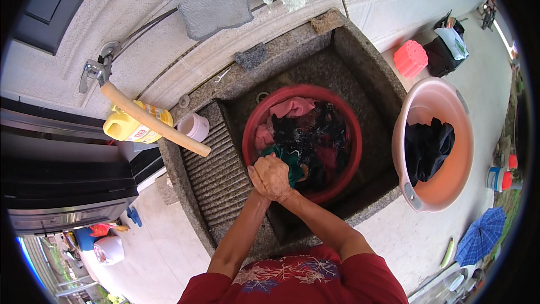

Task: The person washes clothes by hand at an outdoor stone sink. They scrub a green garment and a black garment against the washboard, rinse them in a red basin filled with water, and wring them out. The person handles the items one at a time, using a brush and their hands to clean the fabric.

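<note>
Laundry, going by the head view: a soft dark green cloth (294,164), bunched up at the near-left rim of a round red plastic basin (247,141). That's the only view, so here's how it looks.

The right hand (274,175) sits on top of the left hand (255,181), right fingers curled down tight, and it seems to be clamped on the cloth. The left one is mostly covered, so I can't tell how far its fingers close or how much fabric it has. The green bunch pokes out just past the knuckles, on the side toward the middle of the basin, touching the hands.

Handling-wise, I'd guess it's limp, slippery and heavier than it looks, since there's water in the basin. Nothing fragile about it. I'd grab a thick bunched fold with both hands, not a thin edge.

Also in the basin: a pink cloth (296,107) along the far-left side and a soaked dark heap (323,129) filling much of the rest. The basin stands in a grey stone sink (374,62), with a ribbed stone washboard (211,174) left of it. Right of the basin, there's a big oval pink plastic tub (461,141) holding a crumpled black garment (430,149).
</note>
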A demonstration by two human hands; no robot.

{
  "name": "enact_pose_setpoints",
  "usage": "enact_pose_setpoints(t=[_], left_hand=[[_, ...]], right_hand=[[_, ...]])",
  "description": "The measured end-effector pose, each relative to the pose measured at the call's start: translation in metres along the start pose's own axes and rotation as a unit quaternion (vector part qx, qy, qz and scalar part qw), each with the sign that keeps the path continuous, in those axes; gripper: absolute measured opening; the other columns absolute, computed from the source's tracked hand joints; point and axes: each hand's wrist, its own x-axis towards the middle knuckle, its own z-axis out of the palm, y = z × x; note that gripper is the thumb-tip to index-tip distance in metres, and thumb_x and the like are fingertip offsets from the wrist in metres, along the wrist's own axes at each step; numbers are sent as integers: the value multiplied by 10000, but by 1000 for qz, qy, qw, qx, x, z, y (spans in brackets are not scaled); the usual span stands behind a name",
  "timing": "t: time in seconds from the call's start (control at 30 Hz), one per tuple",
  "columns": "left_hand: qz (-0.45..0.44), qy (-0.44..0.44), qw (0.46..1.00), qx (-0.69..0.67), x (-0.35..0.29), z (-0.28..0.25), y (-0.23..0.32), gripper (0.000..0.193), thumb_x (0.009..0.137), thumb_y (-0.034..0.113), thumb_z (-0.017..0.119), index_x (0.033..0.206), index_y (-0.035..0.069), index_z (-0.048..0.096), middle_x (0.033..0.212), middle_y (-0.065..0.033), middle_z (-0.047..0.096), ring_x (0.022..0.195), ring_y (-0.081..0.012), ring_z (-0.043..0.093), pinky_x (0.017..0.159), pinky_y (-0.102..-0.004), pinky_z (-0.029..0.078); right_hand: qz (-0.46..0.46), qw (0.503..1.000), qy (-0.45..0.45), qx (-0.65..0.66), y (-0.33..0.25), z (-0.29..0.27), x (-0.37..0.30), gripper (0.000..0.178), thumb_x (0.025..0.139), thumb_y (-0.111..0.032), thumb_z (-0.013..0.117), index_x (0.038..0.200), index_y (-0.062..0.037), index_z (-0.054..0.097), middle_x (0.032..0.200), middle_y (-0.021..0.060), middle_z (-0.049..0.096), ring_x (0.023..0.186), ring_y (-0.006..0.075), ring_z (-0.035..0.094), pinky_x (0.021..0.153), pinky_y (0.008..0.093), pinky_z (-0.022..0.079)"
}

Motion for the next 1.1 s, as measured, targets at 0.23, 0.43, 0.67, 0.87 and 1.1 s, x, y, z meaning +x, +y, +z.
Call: enact_pose_setpoints(t=[0.23,0.43,0.67,0.87,1.1], left_hand=[[-23,322,923,210,25,35,36,415,836,227,652,1187,52,516,1037,-33,591,922,-150,576,811,-291,473],[55,239,769,590,47,-39,-26,705,864,352,598,1395,58,240,1172,-174,553,1074,-344,541,902,-387,421],[-85,199,785,580,66,-78,-19,566,814,307,646,1259,25,439,1092,-165,601,956,-327,607,804,-401,466],[-104,247,963,-27,66,3,23,580,770,497,666,1144,64,568,1089,-66,600,938,-226,599,846,-377,479],[-94,-44,990,-91,15,-5,30,502,858,510,564,1134,90,550,1057,-61,616,971,-226,588,858,-402,475]], right_hand=[[137,933,103,-315,129,-42,35,215,767,-210,649,959,-138,588,1087,68,522,993,276,513,719,454,404],[43,969,-41,-238,125,4,-14,403,715,-270,689,1090,-178,575,1250,138,418,1164,325,398,865,562,353],[84,967,-195,-141,183,24,-14,352,738,-241,646,1071,-126,628,1212,174,502,1141,387,458,934,511,393],[163,986,18,25,153,3,0,203,772,-132,569,922,-7,627,1059,129,618,1005,319,572,890,366,437],[-91,984,-116,104,-35,7,-53,260,802,-240,627,902,-4,588,844,144,566,828,307,552,681,398,430]])
